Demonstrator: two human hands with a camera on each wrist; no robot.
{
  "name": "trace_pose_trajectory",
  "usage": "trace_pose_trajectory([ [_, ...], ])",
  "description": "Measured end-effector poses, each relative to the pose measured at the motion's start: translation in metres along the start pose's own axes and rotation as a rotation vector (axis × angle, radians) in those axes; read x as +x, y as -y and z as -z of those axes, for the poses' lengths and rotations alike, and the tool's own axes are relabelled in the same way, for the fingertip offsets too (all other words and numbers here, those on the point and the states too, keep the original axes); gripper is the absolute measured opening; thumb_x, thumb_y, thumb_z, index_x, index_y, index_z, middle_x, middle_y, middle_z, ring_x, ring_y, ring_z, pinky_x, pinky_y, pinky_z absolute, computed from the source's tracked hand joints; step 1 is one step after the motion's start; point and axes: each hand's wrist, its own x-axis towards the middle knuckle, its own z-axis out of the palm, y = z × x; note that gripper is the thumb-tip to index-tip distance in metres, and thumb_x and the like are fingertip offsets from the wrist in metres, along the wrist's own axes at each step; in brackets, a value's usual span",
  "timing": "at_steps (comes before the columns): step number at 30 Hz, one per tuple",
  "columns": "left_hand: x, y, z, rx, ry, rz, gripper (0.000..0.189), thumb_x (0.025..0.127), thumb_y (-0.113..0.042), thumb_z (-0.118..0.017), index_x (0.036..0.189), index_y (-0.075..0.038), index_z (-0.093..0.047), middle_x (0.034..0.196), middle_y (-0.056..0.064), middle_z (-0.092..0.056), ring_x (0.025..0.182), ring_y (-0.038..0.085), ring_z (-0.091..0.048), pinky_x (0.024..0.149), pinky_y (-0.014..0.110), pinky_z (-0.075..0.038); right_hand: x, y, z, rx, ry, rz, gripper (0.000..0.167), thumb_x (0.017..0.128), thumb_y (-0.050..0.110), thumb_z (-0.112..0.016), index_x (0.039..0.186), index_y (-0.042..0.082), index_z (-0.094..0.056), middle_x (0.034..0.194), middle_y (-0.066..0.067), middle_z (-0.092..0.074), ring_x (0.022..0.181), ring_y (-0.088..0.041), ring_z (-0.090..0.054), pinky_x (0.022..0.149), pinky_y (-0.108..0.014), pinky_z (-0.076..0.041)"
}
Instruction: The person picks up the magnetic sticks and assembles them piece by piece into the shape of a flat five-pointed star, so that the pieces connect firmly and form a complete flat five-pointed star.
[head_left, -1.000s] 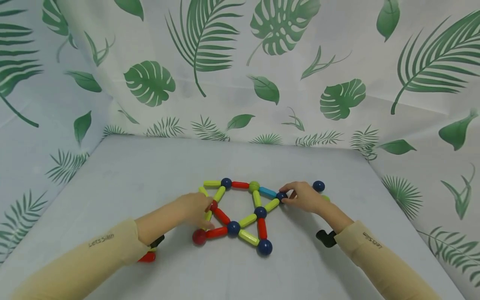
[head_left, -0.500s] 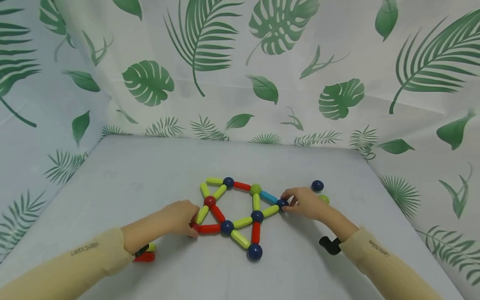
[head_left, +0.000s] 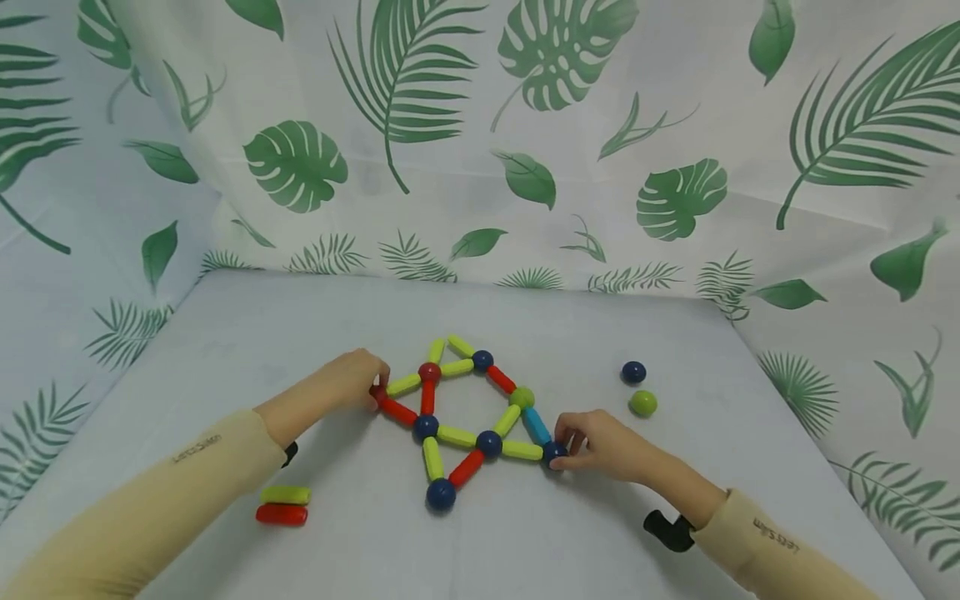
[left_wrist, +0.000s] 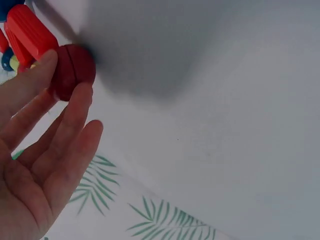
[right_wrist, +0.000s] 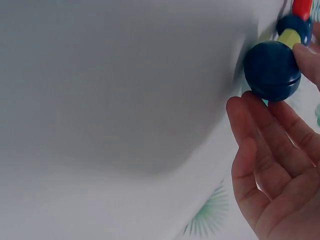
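A flat figure of coloured sticks and balls lies on the table, with a dark blue ball [head_left: 489,444] among its joints. At the figure's left end, my left hand [head_left: 351,379] pinches a red ball [left_wrist: 74,72] between thumb and fingers; a red stick [left_wrist: 32,32] runs from it. My right hand [head_left: 603,446] grips another dark blue ball [right_wrist: 272,70] at the right end, where a light blue stick [head_left: 537,427] and a yellow-green stick [head_left: 522,451] meet. Two yellow-green sticks at the top lean towards each other, their far ends without a ball.
A loose dark blue ball [head_left: 633,372] and a green ball [head_left: 642,403] lie beyond my right hand. Near my left forearm a yellow-green stick [head_left: 286,495] and a red stick [head_left: 282,515] lie side by side. A leaf-print sheet [head_left: 450,167] hangs behind the white table [head_left: 360,533].
My left hand has moved to the outer red ball and taken hold of it. The whole figure has turned clockwise, its left end moving away and its right end nearer, both hands moving with it.
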Motion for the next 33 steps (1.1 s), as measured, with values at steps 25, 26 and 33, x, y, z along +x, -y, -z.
trace_pose_trajectory([
  [25,0.039,-0.004,0.005,0.106,-0.095,0.023,0.030,0.078,0.001,-0.066,0.108,-0.006,-0.067,0.101,0.012,-0.063,0.085,0.023,-0.055,0.083,0.036,-0.047,-0.007,0.031,-0.023,0.008,0.073,0.069,0.025,0.077,0.043,-0.069,0.086,0.022,-0.058,0.080,0.017,-0.058,0.075,-0.004,-0.054,0.066,-0.023,-0.048],
  [26,0.039,-0.004,0.005,0.104,-0.096,0.024,0.030,0.078,0.001,-0.066,0.108,-0.006,-0.067,0.101,0.012,-0.063,0.087,0.023,-0.055,0.084,0.036,-0.046,-0.007,0.030,-0.022,-0.004,0.065,0.063,0.026,0.078,0.044,-0.068,0.087,0.022,-0.059,0.081,0.016,-0.058,0.076,-0.004,-0.055,0.066,-0.023,-0.048],
  [33,0.037,-0.006,0.005,0.082,-0.098,0.037,0.030,0.079,0.002,-0.065,0.108,-0.006,-0.067,0.102,0.011,-0.063,0.086,0.023,-0.055,0.086,0.037,-0.046,-0.008,0.012,0.000,-0.082,-0.064,0.022,0.021,0.081,0.032,-0.069,0.091,0.014,-0.064,0.088,0.006,-0.063,0.078,-0.010,-0.057,0.066,-0.029,-0.050],
])
